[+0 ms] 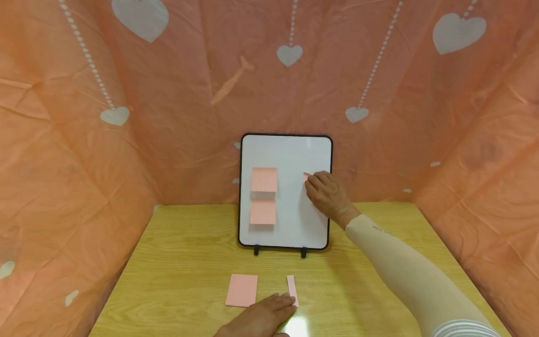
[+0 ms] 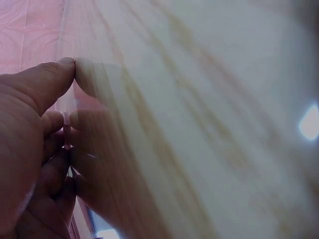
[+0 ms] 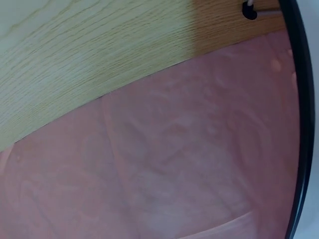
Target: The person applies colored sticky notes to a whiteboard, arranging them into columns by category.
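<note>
In the head view, my right hand (image 1: 328,194) is at the right side of the whiteboard (image 1: 290,234), its fingers curled at a small pink paper strip (image 1: 306,174) that they mostly cover. My left hand (image 1: 265,314) lies flat on the table, fingertips on the lower end of a narrow pink strip pad (image 1: 291,284). Left of it lies a square pink note pad (image 1: 242,290). Two square pink notes, an upper one (image 1: 264,179) and a lower one (image 1: 263,211), stick to the board's left half. The left wrist view shows my left hand (image 2: 35,129) with fingertips against the tabletop.
The board stands upright on two black feet (image 1: 303,252) on the wooden table (image 1: 177,257). Behind and beside the table hangs an orange-pink cloth (image 1: 181,117) with white hearts. The right wrist view shows the board's black edge (image 3: 301,124) and the cloth.
</note>
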### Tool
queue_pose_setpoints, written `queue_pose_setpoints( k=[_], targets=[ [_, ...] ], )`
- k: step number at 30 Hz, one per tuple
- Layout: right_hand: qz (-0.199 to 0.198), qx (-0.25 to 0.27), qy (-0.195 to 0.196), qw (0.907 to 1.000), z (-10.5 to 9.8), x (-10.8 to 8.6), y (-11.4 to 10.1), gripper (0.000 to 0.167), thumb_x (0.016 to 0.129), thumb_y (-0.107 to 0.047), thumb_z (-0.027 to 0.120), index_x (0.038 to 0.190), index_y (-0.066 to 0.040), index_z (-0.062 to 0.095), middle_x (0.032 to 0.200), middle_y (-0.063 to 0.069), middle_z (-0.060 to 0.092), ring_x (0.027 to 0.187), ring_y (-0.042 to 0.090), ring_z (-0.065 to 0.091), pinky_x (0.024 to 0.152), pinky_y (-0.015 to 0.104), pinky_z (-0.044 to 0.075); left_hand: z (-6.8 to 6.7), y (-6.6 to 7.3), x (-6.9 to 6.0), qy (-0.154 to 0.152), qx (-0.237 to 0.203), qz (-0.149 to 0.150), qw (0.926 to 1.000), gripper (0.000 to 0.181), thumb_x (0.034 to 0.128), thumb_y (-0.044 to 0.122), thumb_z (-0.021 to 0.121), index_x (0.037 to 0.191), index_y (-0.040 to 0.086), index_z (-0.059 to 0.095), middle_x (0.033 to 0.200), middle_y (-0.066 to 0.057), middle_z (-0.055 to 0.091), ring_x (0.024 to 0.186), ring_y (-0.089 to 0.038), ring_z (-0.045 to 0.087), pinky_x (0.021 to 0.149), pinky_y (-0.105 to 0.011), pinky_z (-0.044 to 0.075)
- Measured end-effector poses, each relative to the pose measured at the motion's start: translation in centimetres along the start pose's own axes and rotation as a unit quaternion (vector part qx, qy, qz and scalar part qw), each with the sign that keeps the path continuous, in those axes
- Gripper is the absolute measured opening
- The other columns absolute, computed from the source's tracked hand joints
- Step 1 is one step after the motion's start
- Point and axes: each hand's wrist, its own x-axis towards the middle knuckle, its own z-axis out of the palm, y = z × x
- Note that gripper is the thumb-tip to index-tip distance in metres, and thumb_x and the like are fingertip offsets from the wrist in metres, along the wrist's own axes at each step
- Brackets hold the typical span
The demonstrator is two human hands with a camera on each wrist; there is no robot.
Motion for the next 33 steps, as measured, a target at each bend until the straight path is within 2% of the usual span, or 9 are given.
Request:
queue_pose_setpoints(
  k=[5, 15, 21, 26, 33],
  targets=[
    [-0.003, 0.002, -0.031, 0.9995, 0.0, -0.4, -0.2, 0.011, 0.100, -0.009, 0.066, 0.098, 0.001, 0.070, 0.100, 0.013, 0.070, 0.098, 0.029, 0.065, 0.093, 0.038, 0.060, 0.2, 0.0, 0.1, -0.003, 0.001, -0.001, 1.0000, 0.074, 0.1080, 0.065, 0.039, 0.154, 0.009, 0.054, 0.160, -0.006, 0.052, 0.148, -0.022, 0.050, 0.120, -0.035, 0.046],
    [-0.011, 0.007, -0.031, 0.9994, 0.5, -1.1, -0.3, 0.022, 0.106, -0.011, 0.054, 0.096, 0.001, 0.069, 0.100, 0.013, 0.069, 0.096, 0.030, 0.066, 0.091, 0.039, 0.061, 0.1, 0.2, 0.2, -0.017, 0.004, -0.011, 0.9998, 0.079, 0.1058, 0.070, 0.038, 0.156, 0.010, 0.053, 0.163, -0.004, 0.049, 0.151, -0.019, 0.047, 0.122, -0.033, 0.043],
    [-0.010, 0.009, -0.036, 0.9993, 0.6, -1.3, -0.4, 0.015, 0.099, -0.013, 0.064, 0.100, 0.001, 0.069, 0.100, 0.013, 0.068, 0.097, 0.030, 0.065, 0.092, 0.040, 0.060, 0.2, 0.1, 0.1, -0.014, 0.012, -0.009, 0.9998, 0.078, 0.1061, 0.069, 0.038, 0.156, 0.010, 0.053, 0.163, -0.004, 0.049, 0.151, -0.019, 0.046, 0.122, -0.033, 0.043],
    [-0.004, -0.002, -0.058, 0.9983, 0.4, -1.6, -0.8, 0.029, 0.098, -0.025, 0.068, 0.108, 0.002, 0.071, 0.105, 0.014, 0.068, 0.101, 0.031, 0.064, 0.097, 0.043, 0.057, 0.1, 0.1, 0.2, -0.017, 0.008, -0.010, 0.9998, 0.079, 0.1060, 0.070, 0.037, 0.156, 0.011, 0.053, 0.163, -0.003, 0.048, 0.151, -0.019, 0.046, 0.122, -0.033, 0.043],
    [0.005, -0.008, -0.060, 0.9981, 0.5, -2.3, -1.1, 0.044, 0.107, -0.034, 0.051, 0.119, 0.003, 0.072, 0.112, 0.015, 0.070, 0.108, 0.033, 0.064, 0.104, 0.046, 0.055, -0.2, -0.1, 0.1, -0.015, 0.006, -0.005, 0.9999, 0.073, 0.1089, 0.064, 0.037, 0.155, 0.010, 0.054, 0.161, -0.005, 0.051, 0.149, -0.020, 0.050, 0.120, -0.033, 0.045]
  ],
)
